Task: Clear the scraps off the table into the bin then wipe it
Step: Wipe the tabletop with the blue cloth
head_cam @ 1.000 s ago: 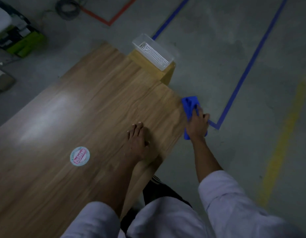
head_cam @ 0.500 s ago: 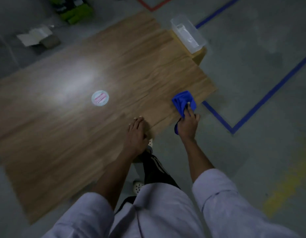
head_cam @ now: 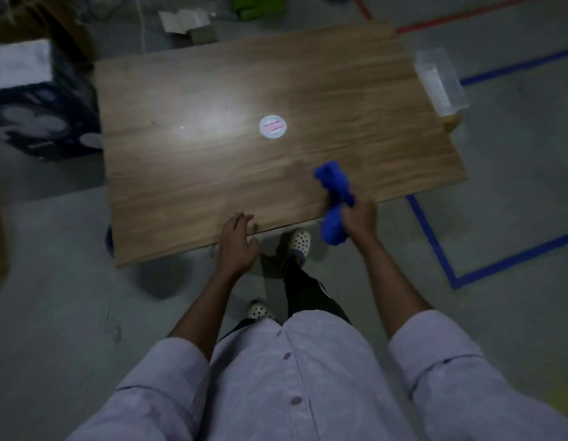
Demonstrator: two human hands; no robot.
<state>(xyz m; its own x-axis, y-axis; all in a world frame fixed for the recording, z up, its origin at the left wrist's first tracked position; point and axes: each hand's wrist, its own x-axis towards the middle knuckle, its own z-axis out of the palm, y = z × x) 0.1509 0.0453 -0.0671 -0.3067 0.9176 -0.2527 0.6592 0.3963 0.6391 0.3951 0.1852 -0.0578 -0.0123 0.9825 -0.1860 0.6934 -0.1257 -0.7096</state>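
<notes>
A wooden table [head_cam: 212, 173] fills the upper middle of the head view. My right hand [head_cam: 359, 219] grips a bunched blue cloth [head_cam: 335, 189] at the table's near right edge; part of the cloth lies over the tabletop and part hangs below my fist. My left hand [head_cam: 236, 241] rests with straight fingers on the near edge of the table, holding nothing. A round white sticker with red print [head_cam: 273, 127] sits near the table's middle. A clear plastic bin [head_cam: 440, 82] stands at the table's far right side on a yellow block.
A dark patterned box [head_cam: 37, 122] stands left of the table. Cardboard pieces [head_cam: 187, 23] and green items [head_cam: 254, 6] lie on the floor behind it. Blue tape lines [head_cam: 435, 243] mark the floor at right. My feet in white clogs [head_cam: 300, 241] are under the near edge.
The view has swung so the table now lies squarely ahead. My right hand has bunched the cloth and brought it left along the near edge. My left hand slid back to the edge.
</notes>
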